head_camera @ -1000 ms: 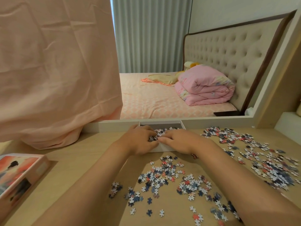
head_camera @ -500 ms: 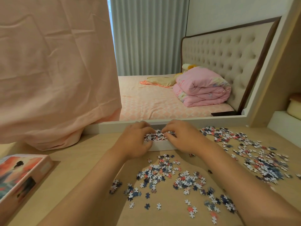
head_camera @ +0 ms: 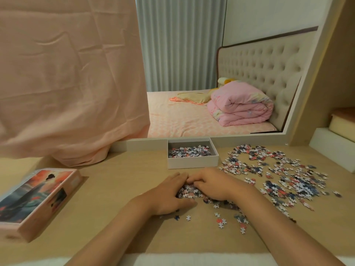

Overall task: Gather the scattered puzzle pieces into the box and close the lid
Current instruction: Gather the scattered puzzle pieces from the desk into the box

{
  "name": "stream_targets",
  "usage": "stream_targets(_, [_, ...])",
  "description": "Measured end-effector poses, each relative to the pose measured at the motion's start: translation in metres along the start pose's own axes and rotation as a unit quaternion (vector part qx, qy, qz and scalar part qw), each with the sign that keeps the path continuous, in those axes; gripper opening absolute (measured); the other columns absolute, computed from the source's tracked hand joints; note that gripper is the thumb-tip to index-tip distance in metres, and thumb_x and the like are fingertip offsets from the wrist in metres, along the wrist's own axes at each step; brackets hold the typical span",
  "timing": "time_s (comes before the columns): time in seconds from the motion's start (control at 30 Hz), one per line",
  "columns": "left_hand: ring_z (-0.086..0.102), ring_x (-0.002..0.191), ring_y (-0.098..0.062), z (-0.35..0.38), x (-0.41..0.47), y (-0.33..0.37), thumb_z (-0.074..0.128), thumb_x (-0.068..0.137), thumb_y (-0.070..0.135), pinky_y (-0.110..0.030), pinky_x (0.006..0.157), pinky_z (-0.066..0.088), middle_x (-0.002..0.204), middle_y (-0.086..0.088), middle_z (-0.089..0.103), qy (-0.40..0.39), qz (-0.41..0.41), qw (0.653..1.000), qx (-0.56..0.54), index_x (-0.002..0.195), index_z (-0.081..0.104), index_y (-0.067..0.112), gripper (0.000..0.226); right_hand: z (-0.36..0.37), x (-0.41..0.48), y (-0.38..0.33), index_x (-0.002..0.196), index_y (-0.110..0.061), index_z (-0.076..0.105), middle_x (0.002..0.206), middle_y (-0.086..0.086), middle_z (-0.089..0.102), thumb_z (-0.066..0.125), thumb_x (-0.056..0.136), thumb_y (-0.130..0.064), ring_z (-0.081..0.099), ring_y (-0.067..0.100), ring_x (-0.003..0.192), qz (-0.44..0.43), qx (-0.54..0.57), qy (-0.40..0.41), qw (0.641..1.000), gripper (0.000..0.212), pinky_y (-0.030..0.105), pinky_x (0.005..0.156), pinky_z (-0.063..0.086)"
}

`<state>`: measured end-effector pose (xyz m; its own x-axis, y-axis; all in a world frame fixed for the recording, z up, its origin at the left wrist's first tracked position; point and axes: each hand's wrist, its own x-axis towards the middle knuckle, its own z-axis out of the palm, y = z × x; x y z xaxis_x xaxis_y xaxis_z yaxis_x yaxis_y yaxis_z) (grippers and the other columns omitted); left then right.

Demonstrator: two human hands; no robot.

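Both your hands are down on the wooden table (head_camera: 115, 181), just in front of the box.

Your left hand (head_camera: 169, 194) and right hand (head_camera: 213, 184) are cupped around a heap of puzzle pieces (head_camera: 189, 191). Fingers curl inward, the fingertips meet at the heap's far side, and the palms flank it. Grip: a loose two-handed scoop closed round the heap, which sits on the table. You cannot tell whether any piece is lifted clear of the surface.

The white box (head_camera: 193, 163) stands open just beyond your knuckles, its back against the white ledge. A layer of boxed pieces (head_camera: 189, 151) covers part of its floor.

The lid (head_camera: 38, 198) lies picture side up at your far left, well apart from the box.

A wide scatter of loose pieces (head_camera: 278, 173) spreads to the right of the box and past your right hand. A few stray pieces (head_camera: 221, 221) lie between your forearms.

A pink cloth (head_camera: 67, 83) hangs at the back left, its hem bunched on the table.
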<state>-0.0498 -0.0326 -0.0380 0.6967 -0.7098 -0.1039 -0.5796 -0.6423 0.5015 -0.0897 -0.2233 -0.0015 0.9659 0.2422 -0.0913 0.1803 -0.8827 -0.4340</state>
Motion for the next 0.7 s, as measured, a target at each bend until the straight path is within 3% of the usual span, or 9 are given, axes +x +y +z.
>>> stream_targets(0.07, [0.026,0.141,-0.003,-0.001,0.0,0.003,0.063,0.084,0.06,-0.033,0.118,0.026,0.157,0.017,0.025,0.016,0.021,0.998,-0.051,0.154,0.015,0.037,0.088,-0.006,-0.006,0.003,0.122,-0.038,0.069,0.121,-0.014,0.069,0.051,0.101,-0.023,0.062,-0.001,0.09,0.007,0.043,0.033,0.999,0.031,0.027,0.087,0.053])
stream_targets(0.17, [0.031,0.138,0.0,-0.011,-0.004,0.004,0.072,0.079,0.057,-0.023,0.113,0.027,0.156,0.018,0.028,0.021,0.004,0.997,-0.08,0.155,0.013,0.038,0.098,-0.021,-0.016,0.007,0.12,-0.041,0.068,0.119,-0.01,0.07,0.059,0.097,-0.029,0.065,0.003,0.089,0.042,0.064,0.055,0.996,0.028,0.026,0.082,0.053])
stream_targets(0.3, [0.016,0.14,-0.001,-0.021,-0.018,-0.003,0.07,0.058,0.081,-0.029,0.117,0.02,0.153,0.022,0.019,0.021,0.003,0.997,0.076,0.155,0.014,0.035,0.12,-0.033,-0.03,0.01,0.145,-0.035,0.046,0.142,-0.004,0.054,0.078,0.08,-0.038,0.058,0.015,0.116,0.125,-0.065,-0.05,0.989,0.072,0.033,0.096,0.048])
stream_targets(0.37, [0.011,0.143,-0.006,-0.016,-0.019,-0.012,0.063,0.054,0.088,-0.035,0.12,0.016,0.157,0.018,0.015,0.003,0.003,0.992,0.13,0.155,0.013,0.034,0.125,-0.029,-0.031,0.01,0.147,-0.03,0.043,0.143,-0.002,0.053,0.081,0.078,-0.037,0.061,0.021,0.115,0.158,-0.092,-0.082,0.98,0.079,0.038,0.097,0.052])
stream_targets(0.43, [0.011,0.144,-0.009,-0.009,-0.016,-0.018,0.056,0.055,0.092,-0.036,0.12,0.016,0.157,0.015,0.016,0.006,0.012,0.991,0.131,0.155,0.015,0.033,0.123,-0.023,-0.028,0.009,0.143,-0.03,0.05,0.139,-0.001,0.055,0.08,0.081,-0.033,0.066,0.02,0.103,0.15,-0.056,-0.073,0.984,0.069,0.037,0.09,0.057])
stream_targets(0.6, [0.025,0.13,-0.01,-0.002,-0.007,-0.016,0.059,0.071,0.08,-0.033,0.113,0.024,0.141,0.012,0.034,0.07,0.034,0.99,0.114,0.152,0.03,0.033,0.098,-0.005,-0.012,0.002,0.128,-0.021,0.063,0.119,0.0,0.065,0.073,0.087,-0.036,0.061,0.019,0.103,0.099,-0.054,-0.013,0.994,0.045,0.036,0.092,0.052])
stream_targets(0.7, [0.028,0.127,-0.007,-0.007,-0.004,-0.014,0.064,0.071,0.075,-0.032,0.111,0.029,0.134,0.012,0.038,0.076,0.027,0.994,0.071,0.151,0.031,0.03,0.097,-0.002,-0.008,0.003,0.112,-0.022,0.067,0.103,0.0,0.065,0.073,0.087,-0.037,0.061,0.018,0.094,0.088,-0.025,0.014,0.996,0.03,0.038,0.088,0.052])
